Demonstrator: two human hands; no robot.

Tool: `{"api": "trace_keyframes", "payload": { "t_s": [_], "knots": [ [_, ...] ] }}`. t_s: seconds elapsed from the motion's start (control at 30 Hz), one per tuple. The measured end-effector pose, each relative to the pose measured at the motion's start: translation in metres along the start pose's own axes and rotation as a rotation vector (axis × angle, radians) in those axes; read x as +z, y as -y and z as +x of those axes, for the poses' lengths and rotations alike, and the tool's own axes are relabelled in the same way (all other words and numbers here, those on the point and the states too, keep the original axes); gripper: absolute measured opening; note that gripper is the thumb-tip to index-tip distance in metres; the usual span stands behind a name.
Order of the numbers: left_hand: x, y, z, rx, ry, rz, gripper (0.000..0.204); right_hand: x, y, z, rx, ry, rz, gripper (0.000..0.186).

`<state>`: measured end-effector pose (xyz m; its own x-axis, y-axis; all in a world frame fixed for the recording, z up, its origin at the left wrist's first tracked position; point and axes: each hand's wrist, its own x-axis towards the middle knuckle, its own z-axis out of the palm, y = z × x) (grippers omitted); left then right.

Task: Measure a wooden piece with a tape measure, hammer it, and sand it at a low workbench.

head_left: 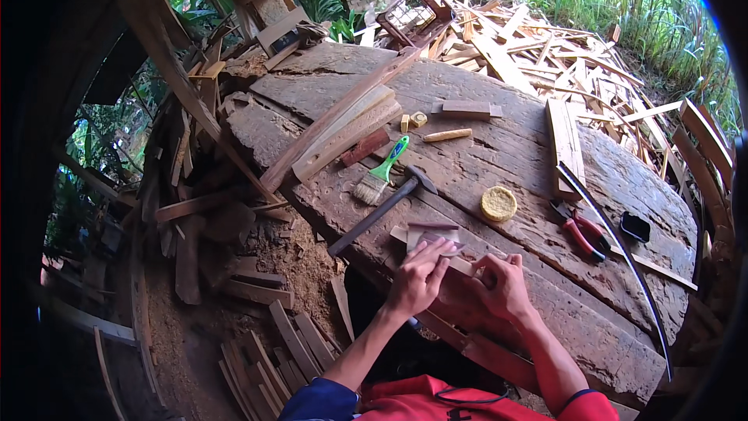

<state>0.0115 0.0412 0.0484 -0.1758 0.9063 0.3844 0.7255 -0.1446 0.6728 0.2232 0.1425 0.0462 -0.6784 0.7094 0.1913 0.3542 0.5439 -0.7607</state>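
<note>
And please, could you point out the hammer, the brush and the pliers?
Hammer (376, 214): head view, on its handle.
Brush (386, 167): head view, on its handle.
Pliers (580, 239): head view, on a red grip.

Pale wood strip (463, 267), lying slantwise; purplish-grey sheet (421, 235) on top.

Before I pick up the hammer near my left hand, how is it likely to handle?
The hammer will probably feel head-heavy, since its dark, metal-looking head sits at one end of a slim handle. It seems unlikely to roll far, as the head juts out crosswise.
</note>
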Motion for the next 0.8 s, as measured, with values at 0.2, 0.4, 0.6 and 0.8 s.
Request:
{"api": "trace_keyframes", "payload": {
  "t_s": [0.2,0.4,0.6,0.8],
  "knots": [
    [0.019,-0.005,0.01,-0.059,-0.107,0.176,0.035,0.002,-0.004,0.001,-0.01,-0.004,-0.001,0.026],
    [0.013,0.012,0.012,-0.031,-0.138,0.179,0.035,0.001,-0.003,0.0,-0.012,-0.023,-0.025,0.025],
    [-0.001,0.015,0.014,-0.089,-0.076,0.208,0.038,0.003,-0.004,0.002,0.04,-0.036,0.013,0.026],
    [-0.02,0.017,0.013,0.087,0.145,0.011,0.039,0.006,-0.008,0.0,-0.002,-0.063,-0.034,0.028]
  ]
}}
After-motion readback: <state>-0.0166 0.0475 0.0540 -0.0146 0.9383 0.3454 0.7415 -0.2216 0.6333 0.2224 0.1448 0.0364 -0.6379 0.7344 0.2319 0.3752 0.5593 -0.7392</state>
